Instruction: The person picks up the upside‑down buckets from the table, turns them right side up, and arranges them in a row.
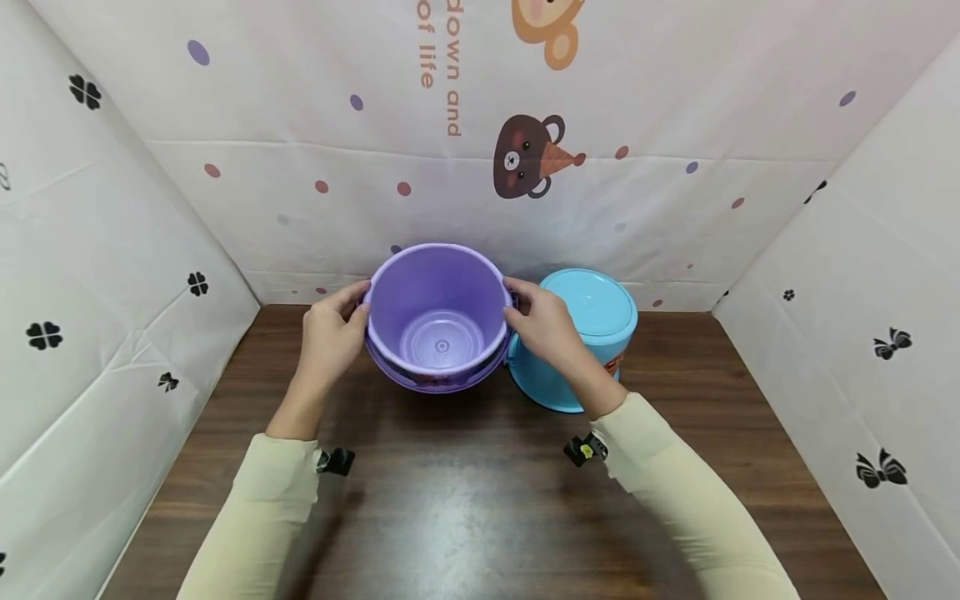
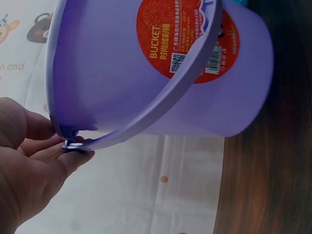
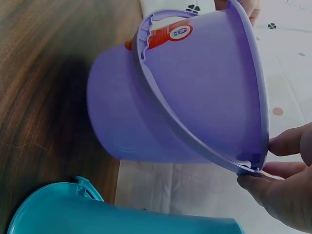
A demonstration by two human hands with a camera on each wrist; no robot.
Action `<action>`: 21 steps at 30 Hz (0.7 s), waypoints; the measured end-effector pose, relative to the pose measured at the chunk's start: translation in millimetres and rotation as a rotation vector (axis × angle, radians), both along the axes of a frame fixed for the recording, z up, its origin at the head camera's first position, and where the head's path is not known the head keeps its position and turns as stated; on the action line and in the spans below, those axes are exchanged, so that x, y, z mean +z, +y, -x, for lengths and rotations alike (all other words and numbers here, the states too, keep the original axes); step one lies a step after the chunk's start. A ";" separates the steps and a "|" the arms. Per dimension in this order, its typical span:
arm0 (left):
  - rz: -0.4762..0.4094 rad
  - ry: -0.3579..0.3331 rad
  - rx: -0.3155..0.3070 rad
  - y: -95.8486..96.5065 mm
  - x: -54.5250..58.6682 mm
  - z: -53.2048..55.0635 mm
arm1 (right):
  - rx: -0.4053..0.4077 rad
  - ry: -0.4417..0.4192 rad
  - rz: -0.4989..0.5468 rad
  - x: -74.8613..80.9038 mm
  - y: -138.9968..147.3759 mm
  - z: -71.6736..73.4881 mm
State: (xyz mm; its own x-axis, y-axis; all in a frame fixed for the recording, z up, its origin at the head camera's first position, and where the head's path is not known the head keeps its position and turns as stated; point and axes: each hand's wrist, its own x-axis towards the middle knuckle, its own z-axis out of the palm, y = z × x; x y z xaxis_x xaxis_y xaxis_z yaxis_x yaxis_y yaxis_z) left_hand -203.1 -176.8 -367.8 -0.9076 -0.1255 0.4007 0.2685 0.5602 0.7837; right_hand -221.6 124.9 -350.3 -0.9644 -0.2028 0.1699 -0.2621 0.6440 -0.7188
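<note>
A purple bucket (image 1: pixel 442 317) is held between both hands at the back of the table, its open top facing the head camera. My left hand (image 1: pixel 335 333) pinches its rim at the left handle joint, thumb on one side and fingers on the other. On the opposite side my right hand (image 1: pixel 546 321) pinches the rim at the other joint. The bucket's purple handle (image 2: pixel 161 105) hangs down across its front, over a red round label (image 2: pixel 161 34). In the right wrist view the bucket (image 3: pixel 204 83) shows its side, close over the wooden table.
A blue bucket (image 1: pixel 588 304) stands upside down just right of the purple one, partly behind the right forearm. Brown wooden table (image 1: pixel 450 500) spreads in front. A printed cloth wall (image 1: pixel 337 225) rises behind, with white patterned cloth (image 1: pixel 862 333) on both sides.
</note>
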 end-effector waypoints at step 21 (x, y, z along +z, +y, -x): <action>0.052 -0.204 -0.032 -9.6 -5.7 13.3 | 0.043 -0.145 -0.060 -6.0 -10.0 18.7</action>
State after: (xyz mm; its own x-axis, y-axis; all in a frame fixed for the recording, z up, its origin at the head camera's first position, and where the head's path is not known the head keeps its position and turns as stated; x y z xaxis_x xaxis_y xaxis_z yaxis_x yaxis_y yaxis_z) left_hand -216.3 -186.4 -373.5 -0.9739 -0.0787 0.2130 0.1255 0.5951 0.7938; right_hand -240.3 114.9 -356.3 -0.9681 -0.2499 0.0158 -0.1864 0.6773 -0.7117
